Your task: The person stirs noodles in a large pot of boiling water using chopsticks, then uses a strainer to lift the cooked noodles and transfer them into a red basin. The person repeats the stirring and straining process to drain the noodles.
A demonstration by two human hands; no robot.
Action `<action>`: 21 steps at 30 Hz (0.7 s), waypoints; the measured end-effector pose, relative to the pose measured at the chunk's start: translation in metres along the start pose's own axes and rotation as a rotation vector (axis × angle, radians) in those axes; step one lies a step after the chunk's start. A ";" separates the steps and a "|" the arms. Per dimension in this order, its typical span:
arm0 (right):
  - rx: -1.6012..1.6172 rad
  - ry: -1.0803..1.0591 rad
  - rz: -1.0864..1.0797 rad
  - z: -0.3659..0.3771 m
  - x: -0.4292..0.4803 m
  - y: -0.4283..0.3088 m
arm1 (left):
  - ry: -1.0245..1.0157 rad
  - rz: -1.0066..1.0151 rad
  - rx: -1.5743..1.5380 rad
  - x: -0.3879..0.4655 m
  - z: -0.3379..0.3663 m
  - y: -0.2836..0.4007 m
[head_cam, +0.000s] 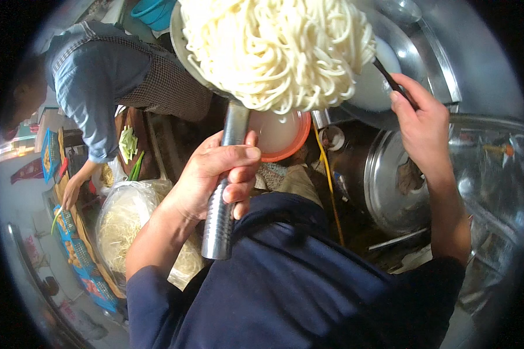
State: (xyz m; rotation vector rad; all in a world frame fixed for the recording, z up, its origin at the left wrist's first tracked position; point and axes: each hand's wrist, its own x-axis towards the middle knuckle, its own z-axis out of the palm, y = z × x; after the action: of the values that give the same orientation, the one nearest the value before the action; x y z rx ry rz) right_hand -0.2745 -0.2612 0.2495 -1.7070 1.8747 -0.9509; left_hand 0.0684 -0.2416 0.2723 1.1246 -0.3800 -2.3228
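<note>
My left hand [220, 174] is wrapped around the ribbed metal handle [233, 126] of a broad strainer or ladle, whose pale rim [181, 52] shows at the upper left. A large heap of thick white noodles [279, 52] fills it and hides most of its bowl. My right hand [421, 118] grips a thin dark handle or stick [391, 78], which runs up to the right edge of the noodles; its far end is hidden. Below the noodles, an orange-rimmed basin [284, 155] holds cloudy liquid. Behind my right hand is a large metal pan of whitish liquid [371, 91].
At left a person in a checked apron [166, 83] bends over blue baskets [72, 235]. Plastic bags of pale shreds [122, 227] stand beside my left forearm. On the right are a round metal lid [393, 196] and a yellow hose or cord [329, 183].
</note>
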 end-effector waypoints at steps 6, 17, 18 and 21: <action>0.007 -0.079 -0.036 0.097 -0.042 0.008 | 0.124 -0.030 0.022 -0.012 -0.079 -0.021; -0.059 -0.275 0.099 0.267 -0.106 0.119 | 0.193 -0.282 -0.186 0.076 -0.223 -0.107; -0.072 -0.297 0.098 0.281 -0.109 0.133 | 0.199 -0.301 -0.182 0.088 -0.236 -0.114; -0.118 -0.359 0.102 0.312 -0.116 0.183 | 0.195 -0.359 -0.164 0.129 -0.262 -0.143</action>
State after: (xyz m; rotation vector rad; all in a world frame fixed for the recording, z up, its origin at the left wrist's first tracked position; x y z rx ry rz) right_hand -0.1600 -0.2083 -0.1086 -1.6971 1.7830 -0.4646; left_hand 0.1611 -0.2035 -0.0372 1.4141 0.0921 -2.4583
